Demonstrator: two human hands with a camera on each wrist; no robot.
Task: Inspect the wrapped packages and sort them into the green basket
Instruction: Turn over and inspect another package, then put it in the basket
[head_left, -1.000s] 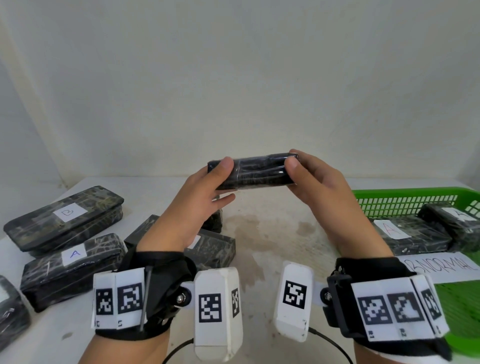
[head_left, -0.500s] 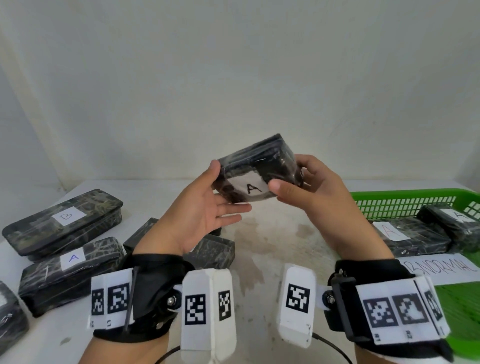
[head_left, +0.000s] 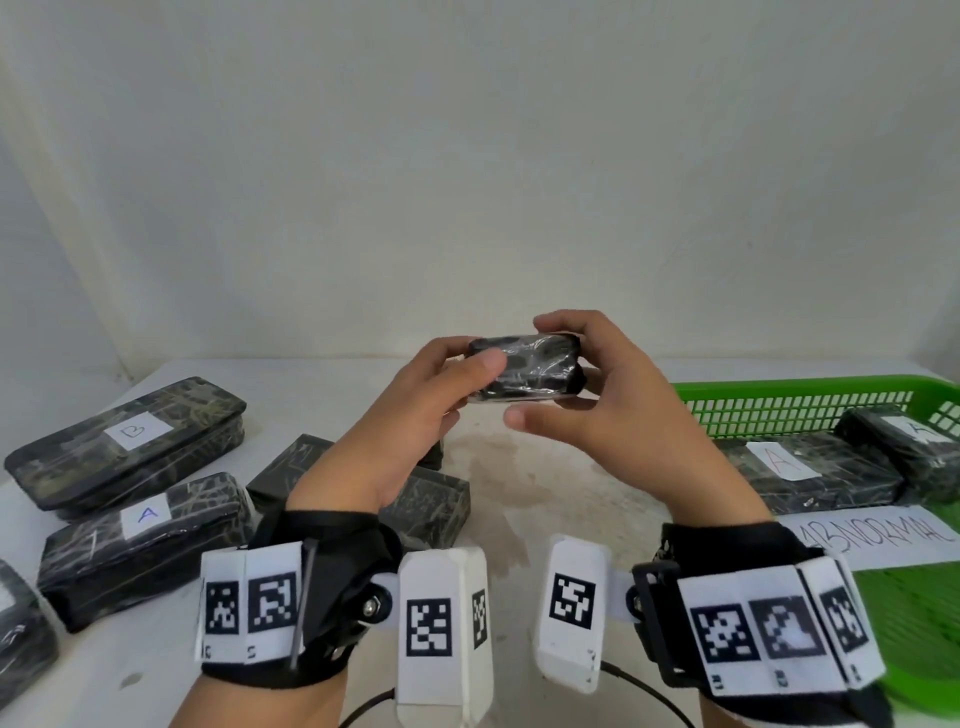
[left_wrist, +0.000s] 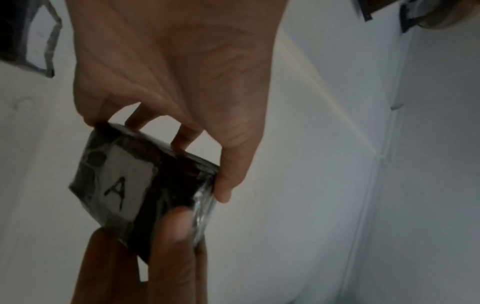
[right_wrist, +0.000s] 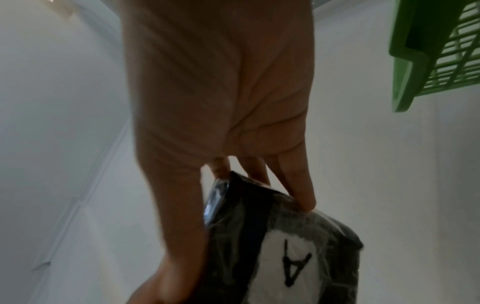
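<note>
A small dark package (head_left: 524, 374) wrapped in clear film is held in the air above the table's middle. My left hand (head_left: 475, 371) grips its left end with the thumb on the near face. My right hand (head_left: 563, 374) grips its right end, fingers over the top and thumb underneath. In the left wrist view the package (left_wrist: 124, 185) shows a white label marked A, and the right wrist view shows that label too on the package (right_wrist: 285, 246). The green basket (head_left: 789, 405) stands at the right and holds two wrapped packages (head_left: 810, 467).
A paper strip reading ABNORMAL (head_left: 872, 540) lies across the basket's near part. On the table at the left lie a long package labelled B (head_left: 130, 441), one labelled A (head_left: 145, 540) and several more. A white wall stands close behind.
Both hands have turned the package: first edge-on and lengthwise, then tilted with its A label towards me, now lower with the label turned out of the head view.
</note>
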